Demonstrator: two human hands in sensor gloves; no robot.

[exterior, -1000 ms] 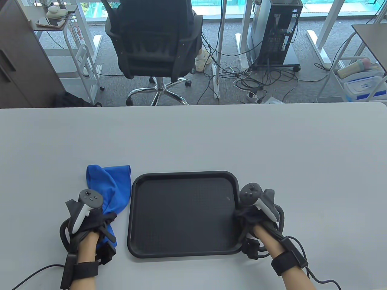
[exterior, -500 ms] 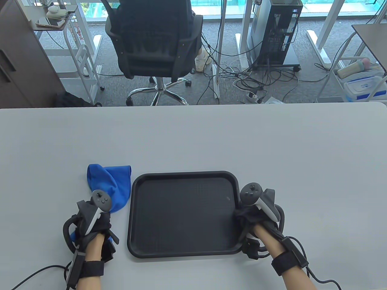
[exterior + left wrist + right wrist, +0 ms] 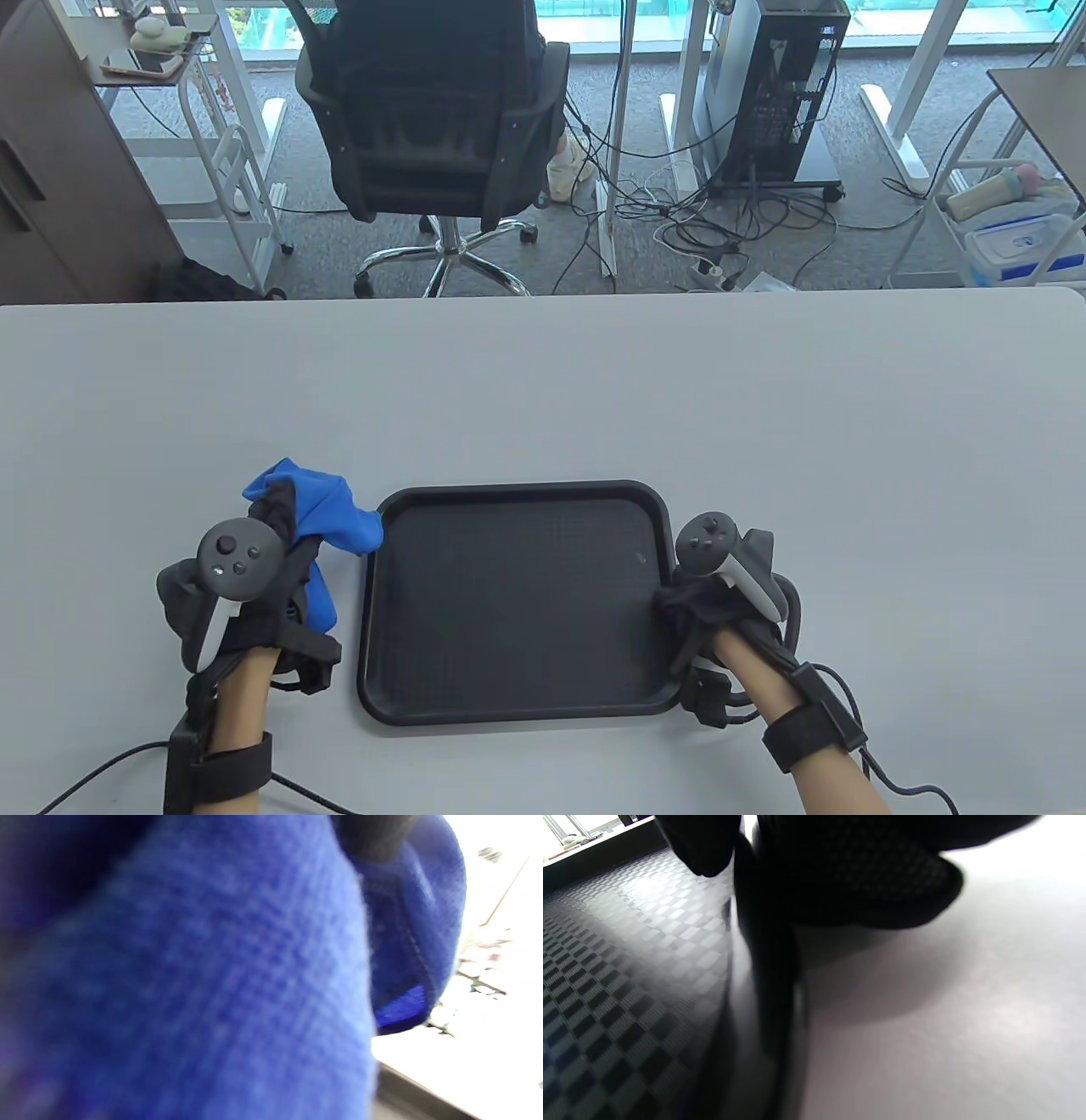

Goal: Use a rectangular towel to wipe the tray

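Note:
A black rectangular tray [image 3: 517, 603] with a textured floor lies on the grey table near the front. My left hand [image 3: 280, 552] grips a bunched blue towel [image 3: 327, 514] just left of the tray; a fold of it overlaps the tray's far left corner. The towel fills the left wrist view [image 3: 212, 984]. My right hand [image 3: 691, 607] holds the tray's right rim; in the right wrist view the gloved fingers [image 3: 840, 878] sit over the rim [image 3: 763, 984], with the checkered tray floor [image 3: 628, 976] to the left.
The grey table [image 3: 594, 390] stretches far and right of the tray. Beyond its far edge stand an office chair [image 3: 433, 127], a computer tower [image 3: 780, 85] and floor cables. Glove cables trail off the front edge by both forearms.
My left hand has gathered the towel, which lay spread flat, and lifted it toward the tray's far left corner. My right hand and the tray have stayed put.

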